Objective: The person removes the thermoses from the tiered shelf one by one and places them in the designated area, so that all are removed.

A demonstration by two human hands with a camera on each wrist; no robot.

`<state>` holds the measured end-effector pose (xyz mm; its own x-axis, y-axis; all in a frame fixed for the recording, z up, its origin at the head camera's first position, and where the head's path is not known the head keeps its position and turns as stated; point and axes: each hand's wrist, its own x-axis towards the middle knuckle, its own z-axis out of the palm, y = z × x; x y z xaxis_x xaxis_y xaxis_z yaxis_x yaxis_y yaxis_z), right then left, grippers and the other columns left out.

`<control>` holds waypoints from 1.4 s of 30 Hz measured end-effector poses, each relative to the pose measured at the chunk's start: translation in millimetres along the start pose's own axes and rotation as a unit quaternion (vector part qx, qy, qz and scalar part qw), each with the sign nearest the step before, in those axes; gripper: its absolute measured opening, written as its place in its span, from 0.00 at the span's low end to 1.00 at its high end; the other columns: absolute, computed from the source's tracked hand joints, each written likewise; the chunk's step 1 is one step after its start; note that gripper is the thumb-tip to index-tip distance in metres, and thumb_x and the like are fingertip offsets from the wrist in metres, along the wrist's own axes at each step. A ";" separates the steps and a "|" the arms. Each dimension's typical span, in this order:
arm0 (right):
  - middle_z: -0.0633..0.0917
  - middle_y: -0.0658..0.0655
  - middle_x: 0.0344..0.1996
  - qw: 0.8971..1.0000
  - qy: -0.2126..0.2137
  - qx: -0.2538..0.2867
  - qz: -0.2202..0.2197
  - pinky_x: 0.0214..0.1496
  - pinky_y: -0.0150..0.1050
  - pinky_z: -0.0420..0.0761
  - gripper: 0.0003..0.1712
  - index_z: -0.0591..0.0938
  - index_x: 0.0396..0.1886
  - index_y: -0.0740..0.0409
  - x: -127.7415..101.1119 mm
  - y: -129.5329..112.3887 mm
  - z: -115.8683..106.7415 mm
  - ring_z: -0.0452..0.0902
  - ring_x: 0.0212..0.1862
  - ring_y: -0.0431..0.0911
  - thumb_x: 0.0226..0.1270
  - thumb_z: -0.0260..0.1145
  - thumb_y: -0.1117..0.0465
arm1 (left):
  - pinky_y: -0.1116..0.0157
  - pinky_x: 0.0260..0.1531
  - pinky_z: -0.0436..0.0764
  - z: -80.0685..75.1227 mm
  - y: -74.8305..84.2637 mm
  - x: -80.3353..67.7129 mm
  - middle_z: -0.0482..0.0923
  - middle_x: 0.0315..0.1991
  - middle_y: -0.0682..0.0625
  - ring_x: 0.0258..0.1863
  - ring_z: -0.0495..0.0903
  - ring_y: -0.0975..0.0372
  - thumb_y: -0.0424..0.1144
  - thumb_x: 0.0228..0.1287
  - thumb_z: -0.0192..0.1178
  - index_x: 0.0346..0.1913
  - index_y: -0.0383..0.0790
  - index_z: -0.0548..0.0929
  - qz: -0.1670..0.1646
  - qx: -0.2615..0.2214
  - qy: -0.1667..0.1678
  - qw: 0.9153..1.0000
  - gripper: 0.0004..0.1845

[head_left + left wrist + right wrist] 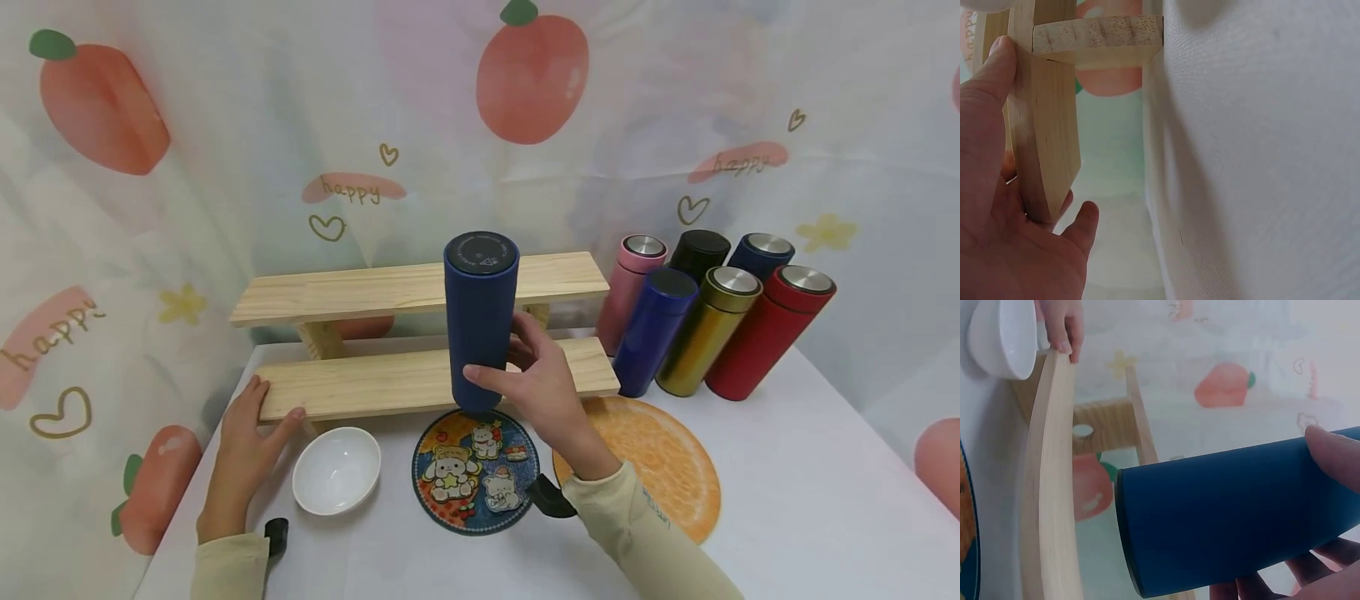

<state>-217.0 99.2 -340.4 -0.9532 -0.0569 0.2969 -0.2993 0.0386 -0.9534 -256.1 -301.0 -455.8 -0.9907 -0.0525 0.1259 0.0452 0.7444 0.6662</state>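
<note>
My right hand (pixel 546 392) grips a dark blue thermos bottle (pixel 482 329), thumb on the near side and fingers round the right. Held upright in front of a two-tier wooden shelf (pixel 360 385), the bottle shows a black end disc with small print on top. In the right wrist view, the bottle (pixel 1229 512) has a dark rim at its far end. My left hand (pixel 242 442) holds the left end of the shelf's lower board. The left wrist view shows that board (pixel 1054 137) between thumb and fingers.
Right of the shelf stand several thermos bottles: pink (pixel 626 292), black (pixel 699 252), dark blue (pixel 761 254), bright blue (pixel 652 333), gold (pixel 705 333) and red (pixel 768 333). A white bowl (pixel 337 472), a cartoon round mat (pixel 476 475) and an orange round mat (pixel 660 467) lie in front.
</note>
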 end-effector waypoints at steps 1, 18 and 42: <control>0.81 0.60 0.69 1.000 0.004 0.001 0.001 0.68 0.61 0.80 0.45 0.72 0.79 0.55 -1.7 -0.1 -2.6 0.81 0.66 0.58 0.64 0.79 0.68 | 0.30 0.76 0.49 -0.3 0.1 0.3 0.43 0.86 0.31 0.83 0.44 0.33 0.58 0.76 0.64 0.84 0.26 0.53 -0.001 0.001 -0.002 1.000 0.52; 0.79 0.57 0.70 0.998 0.054 -0.042 0.014 0.68 0.63 0.78 0.43 0.71 0.79 0.54 -30.1 1.8 -50.0 0.79 0.68 0.59 0.67 0.78 0.67 | 0.29 0.76 0.47 -0.9 3.7 3.2 0.40 0.86 0.31 0.83 0.41 0.32 0.61 0.77 0.62 0.84 0.27 0.50 -0.010 0.006 -0.014 1.000 0.53; 0.73 0.62 0.75 0.982 0.142 -0.117 0.050 0.57 0.34 0.84 0.47 0.66 0.84 0.43 -44.2 -9.3 -163.3 0.74 0.70 0.62 0.70 0.77 0.62 | 0.29 0.75 0.48 1.7 2.4 1.8 0.37 0.87 0.34 0.84 0.39 0.35 0.63 0.77 0.61 0.86 0.32 0.48 -0.041 0.014 -0.020 0.999 0.54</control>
<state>-179.0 264.3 -335.8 -0.9419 0.2385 0.2366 -0.1730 0.2592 -0.9502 -258.0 -298.1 -455.1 -0.9953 -0.0876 0.0421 -0.0391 0.7575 0.6516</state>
